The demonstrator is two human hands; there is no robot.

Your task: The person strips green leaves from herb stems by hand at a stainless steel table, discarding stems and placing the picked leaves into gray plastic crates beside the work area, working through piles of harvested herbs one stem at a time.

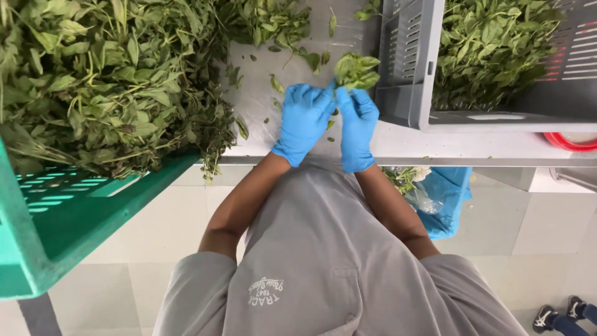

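Both my hands wear blue gloves and meet over the pale table [398, 146]. My right hand [357, 127] pinches a small sprig of green leaves [356, 70] by its stem, holding it up near the grey crate. My left hand [305, 121] touches the same stem just below the leaves, fingers closed against the right hand's fingers. A large heap of leafy green stems [112, 74] lies to the left of my hands, spilling over the table edge.
A grey plastic crate [404, 93] holding picked green leaves [491, 50] stands at the right. A green crate [68, 218] juts out at lower left. A blue plastic bag [444, 199] hangs under the table. Another person's shoes [559, 317] show at bottom right. Loose leaves dot the table.
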